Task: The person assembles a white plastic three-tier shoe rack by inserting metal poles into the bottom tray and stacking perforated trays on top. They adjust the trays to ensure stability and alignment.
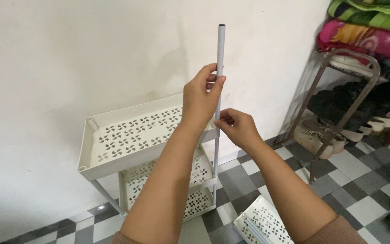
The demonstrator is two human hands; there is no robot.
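A thin grey metal pole [220, 45] stands upright at the front right corner of a white perforated plastic shelf rack [113, 149]. My left hand [201, 97] is wrapped around the pole above the rack's top tray. My right hand [236, 127] pinches the pole lower down, right at the tray's corner. The rack has three tiers and leans against the white wall, its top tray tilted.
A loose white perforated tray [262, 223] with grey poles in it lies on the checkered floor tiles. A metal shoe rack [339, 90] with shoes and folded colourful blankets [366, 27] stands at the right.
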